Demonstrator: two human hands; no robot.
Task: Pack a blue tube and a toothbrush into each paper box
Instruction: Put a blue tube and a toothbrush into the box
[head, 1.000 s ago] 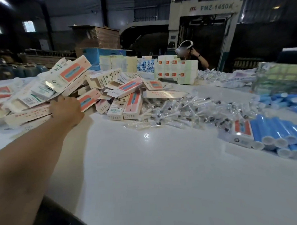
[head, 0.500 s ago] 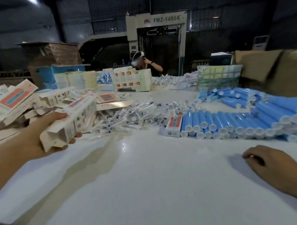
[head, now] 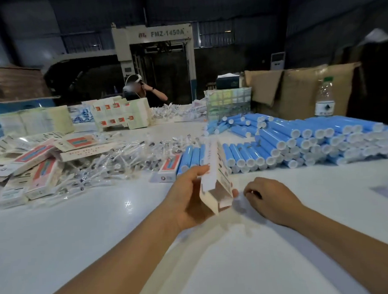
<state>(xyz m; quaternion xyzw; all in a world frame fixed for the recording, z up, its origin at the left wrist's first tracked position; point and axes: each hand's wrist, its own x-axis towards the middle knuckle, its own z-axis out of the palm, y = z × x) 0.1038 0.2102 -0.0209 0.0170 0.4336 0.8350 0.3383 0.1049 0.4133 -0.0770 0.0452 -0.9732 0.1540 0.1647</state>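
My left hand (head: 186, 198) grips a white paper box (head: 215, 179) in the middle of the white table (head: 103, 239); the box's near end is open and faces me. Just right of it, my right hand (head: 268, 199) rests on the table with fingers curled and nothing visible in it. Beyond the hands lies a big stack of blue tubes (head: 299, 140) with white caps. Wrapped toothbrushes (head: 122, 156) are heaped at centre left. A pile of flat and filled paper boxes (head: 34, 167) lies at far left. One closed box (head: 167, 168) leans against the tubes.
A person sits across the table (head: 141, 91) behind stacked cartons (head: 120, 114). A water bottle (head: 324, 96) and brown cardboard (head: 297, 86) stand at the back right. A wrapped bundle of boxes (head: 229, 103) sits beside them.
My left hand has carried a paper box from the left pile to the table's middle and turned its open end toward me. My right hand came into view and moved close to it.
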